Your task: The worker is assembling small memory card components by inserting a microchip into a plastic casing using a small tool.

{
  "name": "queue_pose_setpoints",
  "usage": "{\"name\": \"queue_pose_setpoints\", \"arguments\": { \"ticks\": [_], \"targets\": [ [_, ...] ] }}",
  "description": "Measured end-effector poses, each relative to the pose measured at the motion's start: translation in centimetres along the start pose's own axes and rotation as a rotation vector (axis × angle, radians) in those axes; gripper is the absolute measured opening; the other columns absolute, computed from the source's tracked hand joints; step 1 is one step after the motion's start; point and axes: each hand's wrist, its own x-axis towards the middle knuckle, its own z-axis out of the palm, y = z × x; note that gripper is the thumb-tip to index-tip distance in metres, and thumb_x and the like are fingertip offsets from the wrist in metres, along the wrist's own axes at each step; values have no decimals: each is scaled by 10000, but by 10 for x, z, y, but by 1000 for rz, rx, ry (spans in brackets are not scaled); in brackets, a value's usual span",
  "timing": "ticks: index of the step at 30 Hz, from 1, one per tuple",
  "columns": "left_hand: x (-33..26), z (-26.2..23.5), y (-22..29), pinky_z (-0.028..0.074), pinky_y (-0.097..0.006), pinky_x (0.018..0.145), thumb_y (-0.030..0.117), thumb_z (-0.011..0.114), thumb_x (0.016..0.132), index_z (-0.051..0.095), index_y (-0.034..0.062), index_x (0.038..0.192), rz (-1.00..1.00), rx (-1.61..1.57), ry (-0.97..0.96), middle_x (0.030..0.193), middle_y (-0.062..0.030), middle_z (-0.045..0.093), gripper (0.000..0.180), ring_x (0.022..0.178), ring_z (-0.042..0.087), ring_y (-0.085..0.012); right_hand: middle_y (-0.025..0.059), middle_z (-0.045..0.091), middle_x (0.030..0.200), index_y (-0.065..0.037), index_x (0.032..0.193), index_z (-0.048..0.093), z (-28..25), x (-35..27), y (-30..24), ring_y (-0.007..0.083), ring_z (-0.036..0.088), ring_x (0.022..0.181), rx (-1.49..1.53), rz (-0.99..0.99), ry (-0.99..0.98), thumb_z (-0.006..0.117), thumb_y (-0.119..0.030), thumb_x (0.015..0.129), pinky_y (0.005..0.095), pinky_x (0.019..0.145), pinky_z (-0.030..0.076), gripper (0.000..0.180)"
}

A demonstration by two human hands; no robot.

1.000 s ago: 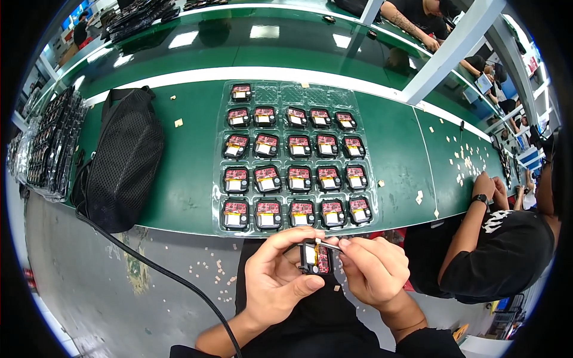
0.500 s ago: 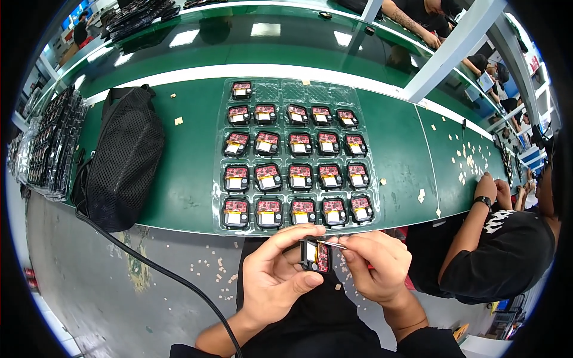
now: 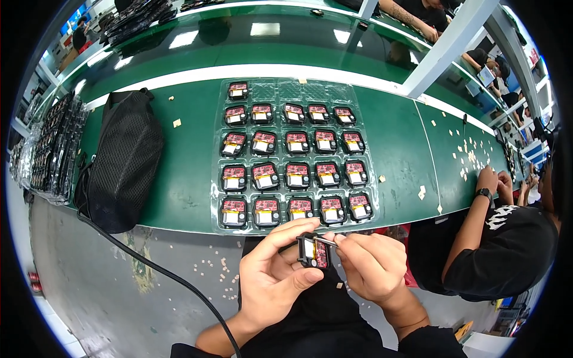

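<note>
Left grip (image 3: 271, 271) wrapped round black-cased circuit unit (image 3: 322, 255), near the table (image 3: 182, 185) edge | right grip (image 3: 375, 265) pinching slim metal tool (image 3: 325, 240) at it | held unit seemingly mid-work — similar units (image 3: 234, 212) in tray (image 3: 374, 185), finished or not unclear

Thin tool (image 3: 326, 241), rear end hidden in R grip (image 3: 376, 265); unit (image 3: 300, 205) at 6 o'clock of tray (image 3: 289, 90) part hidden by L grip (image 3: 270, 277); cable (image 3: 179, 282) cut off nr 6 o'clock; co-worker (image 3: 507, 253), approx 4 o'clock, cut by dark edge
</note>
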Motion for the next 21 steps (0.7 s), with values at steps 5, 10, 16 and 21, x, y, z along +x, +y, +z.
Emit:
{"name": "queue_pose_setpoints", "arguments": {
  "ticks": [5, 10, 16, 21],
  "targets": [
    [11, -4, 22, 521, -414, 1075, -15, 818, 836, 538, -82, 1331, 113, 62, -77, 1311, -140, 514, 572, 1266, 601, -306, 147, 729, 870, 26, 984, 713, -7, 3, 25, 282, 714, 729, 127, 193, 129, 761, 39, 810, 336, 644, 566, 182],
    [57, -18, 48, 547, -387, 1018, -6, 828, 829, 552, -48, 1336, 262, 374, -7, 1290, -128, 543, 579, 1195, 637, -277, 79, 698, 847, 54, 1059, 690, -7, -14, 85, 100, 579, 653, 183, 611, 372, 664, -35, 972, 234, 587, 456, 127],
    [139, -28, 71, 550, -356, 955, 32, 828, 812, 636, -7, 1152, 382, 950, 17, 1108, -117, 644, 392, 1068, 682, -228, 12, 676, 840, 46, 1082, 687, 5, -27, 99, 41, 535, 675, 352, 780, 423, 659, -46, 990, 213, 594, 433, 133],
    [205, -40, 65, 516, -385, 871, 101, 827, 779, 610, 1, 991, 533, 1535, 53, 988, -132, 656, 319, 936, 658, -300, 18, 665, 837, 53, 1069, 684, 5, -25, 98, 51, 551, 698, 357, 791, 424, 668, -38, 979, 218, 611, 441, 129]
  ]
}}
